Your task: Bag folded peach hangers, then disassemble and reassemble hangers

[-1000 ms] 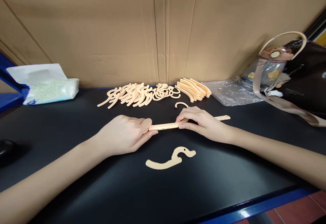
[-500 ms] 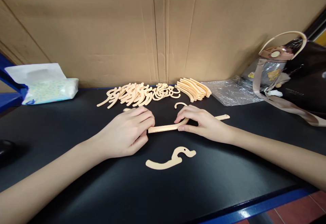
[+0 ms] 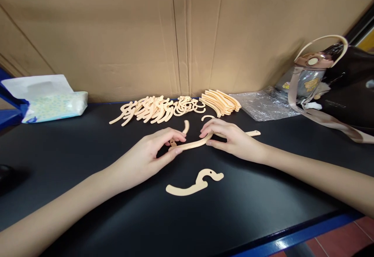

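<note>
My left hand [image 3: 152, 151] pinches the left end of a long curved beige wooden strip [image 3: 193, 144] on the black table [image 3: 87, 194]. A second short curved piece [image 3: 185, 126] sticks up behind its fingertips; I cannot tell whether the hand holds it. My right hand [image 3: 230, 138] grips the same strip near its middle, and the strip's right end [image 3: 253, 133] pokes out past it. A hook-shaped wooden piece [image 3: 195, 183] lies flat in front of both hands. A small arc piece [image 3: 208, 117] lies just behind my right hand.
Behind the hands lie a row of several hook-shaped pieces [image 3: 154, 109] and a stack of curved strips [image 3: 222, 101]. A clear plastic bag [image 3: 263, 105], a strapped bottle [image 3: 309, 77] and a dark bag [image 3: 350, 93] sit at right. A tissue pack [image 3: 49, 101] is at left. A cardboard wall [image 3: 187, 34] backs the table.
My left hand slid from the strip's left end, drew back, then pinched it again. A short curved piece now shows behind its fingertips. The view shifted slightly.
</note>
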The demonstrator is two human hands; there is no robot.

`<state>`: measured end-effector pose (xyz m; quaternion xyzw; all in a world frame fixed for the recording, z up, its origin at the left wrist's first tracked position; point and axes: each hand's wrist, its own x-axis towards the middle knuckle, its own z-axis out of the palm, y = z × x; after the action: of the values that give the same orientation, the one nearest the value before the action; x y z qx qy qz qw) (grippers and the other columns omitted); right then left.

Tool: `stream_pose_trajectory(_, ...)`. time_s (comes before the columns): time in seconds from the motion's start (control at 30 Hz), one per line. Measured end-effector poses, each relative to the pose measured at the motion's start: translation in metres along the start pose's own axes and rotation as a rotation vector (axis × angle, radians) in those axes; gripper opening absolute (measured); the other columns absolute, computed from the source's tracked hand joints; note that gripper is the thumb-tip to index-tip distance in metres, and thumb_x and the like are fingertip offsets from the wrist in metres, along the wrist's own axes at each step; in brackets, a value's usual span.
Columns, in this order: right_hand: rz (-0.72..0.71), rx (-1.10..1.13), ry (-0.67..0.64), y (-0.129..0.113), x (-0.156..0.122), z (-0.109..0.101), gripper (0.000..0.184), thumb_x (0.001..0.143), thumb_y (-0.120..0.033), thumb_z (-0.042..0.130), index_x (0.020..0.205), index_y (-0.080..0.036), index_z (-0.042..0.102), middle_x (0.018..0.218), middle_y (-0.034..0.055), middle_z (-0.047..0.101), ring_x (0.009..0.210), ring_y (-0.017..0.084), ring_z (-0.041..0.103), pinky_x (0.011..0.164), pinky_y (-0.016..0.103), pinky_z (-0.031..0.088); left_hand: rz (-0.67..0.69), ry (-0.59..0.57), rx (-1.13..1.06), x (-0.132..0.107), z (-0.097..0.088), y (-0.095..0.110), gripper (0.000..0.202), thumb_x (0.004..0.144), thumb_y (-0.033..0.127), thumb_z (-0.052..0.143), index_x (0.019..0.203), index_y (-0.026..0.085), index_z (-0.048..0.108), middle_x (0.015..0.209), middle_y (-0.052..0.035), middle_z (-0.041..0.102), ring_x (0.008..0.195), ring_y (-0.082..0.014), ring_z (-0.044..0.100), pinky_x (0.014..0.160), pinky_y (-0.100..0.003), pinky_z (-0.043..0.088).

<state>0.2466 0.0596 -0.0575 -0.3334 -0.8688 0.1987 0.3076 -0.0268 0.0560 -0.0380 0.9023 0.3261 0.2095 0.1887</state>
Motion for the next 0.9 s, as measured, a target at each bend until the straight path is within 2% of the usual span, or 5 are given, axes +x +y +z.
stream_pose_trajectory(0.13,-0.015,-0.033,0.013,-0.002,0.000,0.000,0.012,0.092,-0.015,0.061,0.102,-0.021,0.065,0.110,0.0068,0.061,0.108,0.018,0.059,0.097,0.036,0.049,0.050,-0.006,0.093,-0.001,0.003,0.009,0.023,0.099,0.034,0.055,0.120,0.024,0.057,0.121,-0.0022,0.064,0.107,-0.0180,0.060,0.088,-0.030,0.051)
stream_pose_trajectory(0.3,0.039,-0.172,0.071,-0.003,-0.001,0.001,0.014,0.088,-0.022,0.070,0.101,-0.021,0.067,0.108,0.0068,0.062,0.105,0.021,0.060,0.095,0.039,0.051,0.149,0.092,0.417,0.000,0.003,-0.001,0.040,0.100,0.038,0.052,0.131,0.013,0.055,0.130,-0.0126,0.061,0.125,-0.0273,0.052,0.105,-0.045,0.043)
stream_pose_trajectory(0.6,0.093,-0.244,-0.019,-0.005,-0.002,0.002,0.038,0.092,-0.035,0.066,0.125,-0.016,0.063,0.133,0.0139,0.052,0.130,0.027,0.046,0.113,0.045,0.036,0.140,0.018,0.423,0.001,0.004,-0.007,0.034,0.102,0.038,0.045,0.122,0.017,0.063,0.131,-0.0110,0.059,0.123,-0.0272,0.053,0.103,-0.044,0.045)
stream_pose_trajectory(0.77,0.101,-0.219,-0.058,-0.005,-0.003,0.002,0.018,0.096,-0.035,0.060,0.101,-0.018,0.062,0.129,0.0127,0.053,0.131,0.026,0.045,0.111,0.044,0.037,0.198,0.018,0.414,0.001,0.003,-0.005,0.031,0.103,0.033,0.045,0.123,0.017,0.062,0.125,-0.0099,0.063,0.120,-0.0253,0.054,0.100,-0.041,0.047)
stream_pose_trajectory(0.9,0.086,-0.199,-0.068,-0.006,-0.002,0.001,0.015,0.097,-0.034,0.059,0.093,-0.020,0.057,0.127,0.0111,0.054,0.124,0.024,0.049,0.106,0.043,0.039,0.201,0.013,0.407,0.002,0.003,-0.007,0.030,0.102,0.031,0.046,0.124,0.017,0.061,0.124,-0.0094,0.063,0.118,-0.0249,0.055,0.100,-0.040,0.047)
